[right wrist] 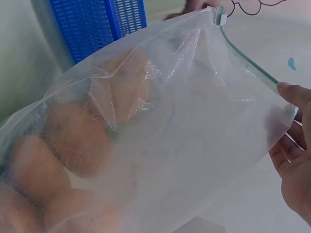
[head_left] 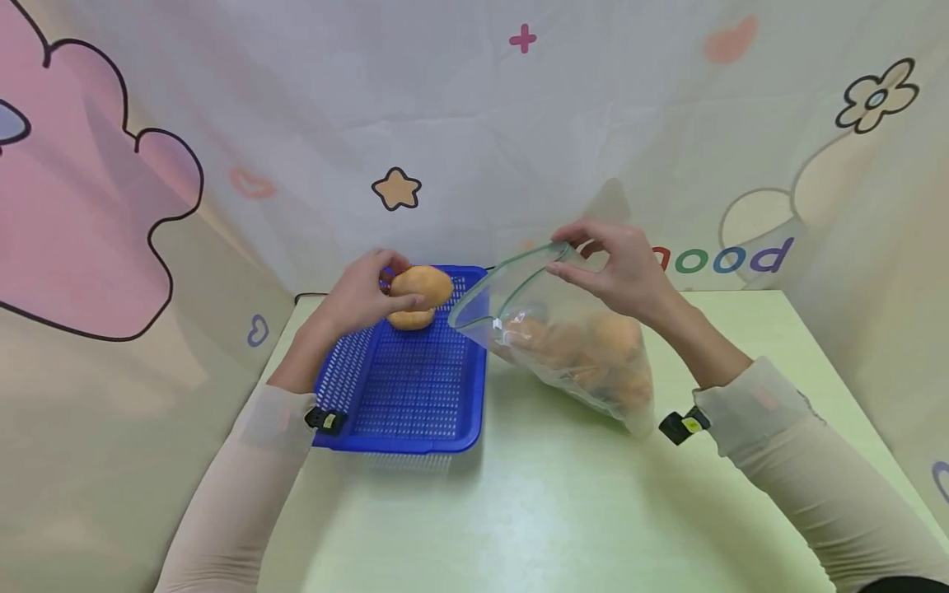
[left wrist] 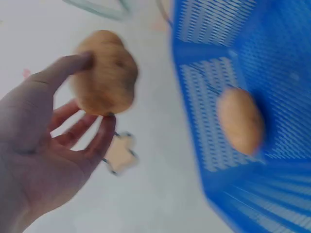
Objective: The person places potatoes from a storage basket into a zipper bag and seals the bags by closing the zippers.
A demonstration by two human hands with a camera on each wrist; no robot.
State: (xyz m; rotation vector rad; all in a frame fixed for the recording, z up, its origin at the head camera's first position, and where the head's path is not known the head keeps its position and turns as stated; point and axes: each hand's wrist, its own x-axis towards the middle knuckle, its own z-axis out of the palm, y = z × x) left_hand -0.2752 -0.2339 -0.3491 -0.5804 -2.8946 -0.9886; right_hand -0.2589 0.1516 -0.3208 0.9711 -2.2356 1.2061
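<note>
My left hand [head_left: 362, 290] grips a tan potato [head_left: 426, 286] between thumb and fingers, above the far end of a blue perforated basket [head_left: 474, 395]. Another potato [left wrist: 240, 121] lies inside the basket, in the left wrist view; the held one partly covers it in the head view. With thumb and fingers, my right hand [head_left: 624, 268] pinches the rim of a clear zip bag [head_left: 511, 288]. Its green-edged mouth gapes toward the basket, and a white slider [head_left: 497, 324] sits on the zip. Several potatoes [right wrist: 77, 138] show blurred through the plastic, low in the bag.
Basket and bag rest side by side on a pale green table [head_left: 549, 502]. A printed cloth [head_left: 460, 123] hangs behind and along both sides. Dark wrist cameras [head_left: 326, 421] are strapped over the sleeves.
</note>
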